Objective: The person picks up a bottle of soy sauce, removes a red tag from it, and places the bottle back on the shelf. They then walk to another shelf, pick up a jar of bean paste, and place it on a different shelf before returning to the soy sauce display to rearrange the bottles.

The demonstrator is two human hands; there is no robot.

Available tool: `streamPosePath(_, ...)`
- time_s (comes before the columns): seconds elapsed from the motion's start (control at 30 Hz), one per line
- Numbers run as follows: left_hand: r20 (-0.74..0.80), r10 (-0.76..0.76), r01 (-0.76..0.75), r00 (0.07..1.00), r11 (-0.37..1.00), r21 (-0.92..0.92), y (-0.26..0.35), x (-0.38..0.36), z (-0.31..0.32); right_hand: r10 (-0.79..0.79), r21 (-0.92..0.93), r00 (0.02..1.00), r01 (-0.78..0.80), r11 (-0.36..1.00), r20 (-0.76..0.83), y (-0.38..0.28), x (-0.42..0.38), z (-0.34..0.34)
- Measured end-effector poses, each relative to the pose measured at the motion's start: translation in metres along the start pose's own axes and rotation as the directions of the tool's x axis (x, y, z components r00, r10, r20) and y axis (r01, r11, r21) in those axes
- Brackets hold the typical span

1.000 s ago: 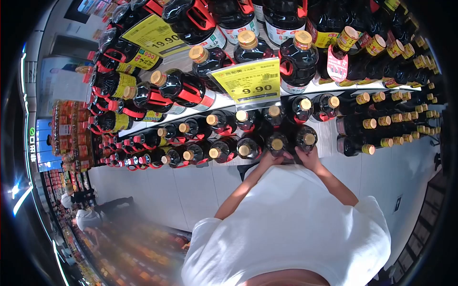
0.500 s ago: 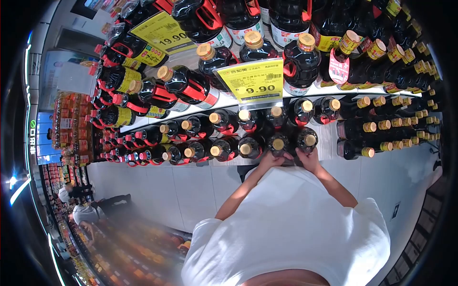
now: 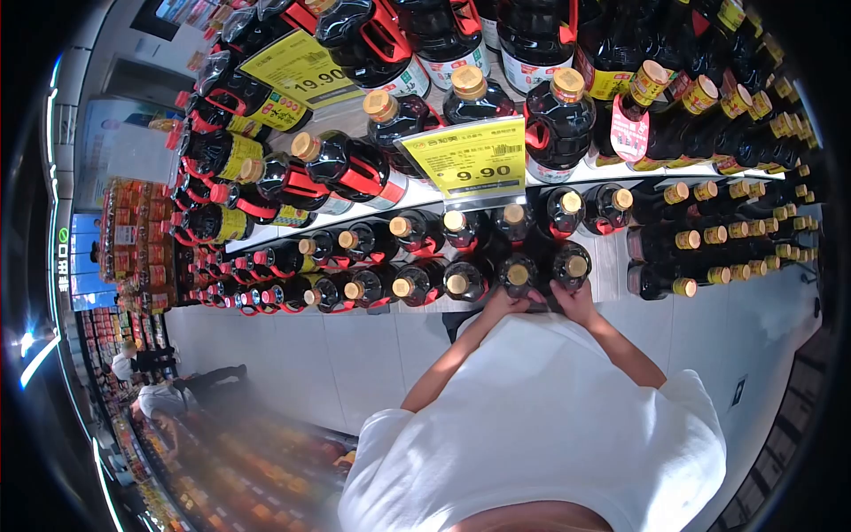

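Note:
Side by side in the front row of the lower shelf stand two dark soy sauce bottles with tan caps, a left bottle (image 3: pixel 518 270) and a right bottle (image 3: pixel 573 262). My left hand (image 3: pixel 505 304) is closed at the near side of the left bottle, its thumb pointing right. Against the lower near side of the right bottle, my right hand (image 3: pixel 576 301) has its fingers curled. Both bottles look upright. The bottle bodies hide part of my fingers, and the bottle bases are out of sight.
More dark bottles (image 3: pixel 465 280) line the lower shelf to the left, with another group (image 3: pixel 684 286) at right. Large handled bottles (image 3: pixel 561 124) fill the upper shelf behind a yellow price sign (image 3: pixel 470 160). Two people, one bending (image 3: pixel 161 401), are by shelves at far left.
The view has shifted slightly, with the shelf appearing a little lower. My hands stay at the same two bottles, with only slight finger movement.

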State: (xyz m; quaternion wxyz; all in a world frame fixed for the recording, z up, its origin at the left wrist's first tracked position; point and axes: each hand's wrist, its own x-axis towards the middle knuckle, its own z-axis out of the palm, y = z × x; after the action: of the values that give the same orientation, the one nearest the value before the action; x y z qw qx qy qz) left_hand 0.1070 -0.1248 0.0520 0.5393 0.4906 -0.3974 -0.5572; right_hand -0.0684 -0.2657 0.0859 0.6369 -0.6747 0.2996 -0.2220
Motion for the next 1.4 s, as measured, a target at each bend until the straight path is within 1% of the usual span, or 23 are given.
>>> streamPosePath(0.1, -0.006, -0.006, 0.006, 1.000, 1.000, -0.024, 0.002, 0.001, 0.003, -0.014, 0.002, 1.000, 0.014, 1.000, -0.015, 0.000, 0.000, 0.000)
streamPosePath(0.2, 0.012, 0.016, -0.017, 1.000, 0.998, 0.065, 0.016, 0.001, 0.002, -0.026, 0.001, 0.999, 0.026, 1.000, -0.027, -0.004, 0.000, 0.002)
streamPosePath(0.3, 0.015, 0.032, -0.034, 0.999, 0.994, 0.106, 0.014, 0.002, 0.001, -0.022, -0.009, 1.000, 0.022, 1.000, -0.017, -0.002, 0.000, 0.001)
streamPosePath(0.4, 0.010, 0.028, -0.028, 1.000, 0.995, 0.094, 0.017, 0.002, 0.002, -0.043, -0.009, 0.999, 0.043, 0.999, -0.021, -0.006, 0.001, 0.001)
streamPosePath(0.5, -0.001, 0.037, -0.036, 0.999, 0.986, 0.161, 0.015, 0.002, 0.001, -0.056, -0.019, 0.998, 0.056, 0.998, -0.033, -0.010, 0.002, 0.003)
streamPosePath(0.6, -0.011, 0.037, -0.035, 0.999, 0.986, 0.163, 0.011, 0.002, -0.001, -0.034, -0.021, 0.999, 0.034, 0.999, -0.023, -0.008, 0.001, 0.002)
streamPosePath(0.7, -0.031, -0.005, 0.006, 1.000, 0.999, 0.039, 0.008, 0.003, 0.000, -0.003, -0.036, 1.000, 0.002, 0.999, -0.006, -0.003, 0.001, 0.001)
streamPosePath(0.77, -0.020, -0.102, 0.100, 0.995, 0.989, -0.112, 0.005, 0.002, -0.001, -0.024, -0.032, 1.000, 0.024, 0.999, -0.012, -0.006, 0.001, 0.001)
streamPosePath(0.83, -0.013, -0.163, 0.158, 0.987, 0.973, -0.166, 0.005, 0.002, -0.001, -0.031, -0.028, 0.999, 0.030, 0.999, -0.020, -0.011, 0.001, 0.002)
streamPosePath(0.87, -0.018, -0.174, 0.170, 0.985, 0.975, -0.145, 0.005, 0.002, -0.002, -0.028, -0.025, 0.999, 0.028, 0.999, -0.025, -0.012, 0.001, 0.002)
streamPosePath(0.93, -0.030, -0.104, 0.101, 0.994, 0.993, -0.063, -0.004, 0.001, -0.002, -0.047, -0.011, 0.998, 0.046, 0.999, -0.051, -0.018, 0.002, 0.005)
streamPosePath(1.0, -0.028, 0.063, -0.061, 0.998, 0.996, 0.060, -0.013, 0.004, 0.001, -0.089, 0.011, 0.992, 0.090, 0.996, -0.092, -0.023, 0.003, 0.010)
streamPosePath(1.1, -0.044, 0.051, -0.047, 0.998, 0.995, 0.091, -0.019, 0.003, 0.000, -0.086, 0.009, 0.993, 0.087, 0.996, -0.077, -0.022, 0.003, 0.009)
streamPosePath(1.2, -0.078, 0.005, -0.005, 0.997, 1.000, -0.005, -0.025, 0.001, 0.001, -0.026, 0.025, 0.999, 0.027, 0.999, -0.033, -0.011, 0.001, 0.005)
streamPosePath(1.3, -0.023, 0.110, -0.103, 0.994, 0.975, 0.198, 0.015, 0.003, 0.000, 0.016, 0.083, 0.999, -0.012, 0.996, -0.037, -0.016, 0.000, 0.007)
streamPosePath(1.4, -0.025, 0.157, -0.147, 0.987, 0.960, 0.237, 0.022, 0.004, 0.001, -0.046, 0.060, 0.998, 0.048, 0.997, -0.032, -0.017, 0.001, 0.007)
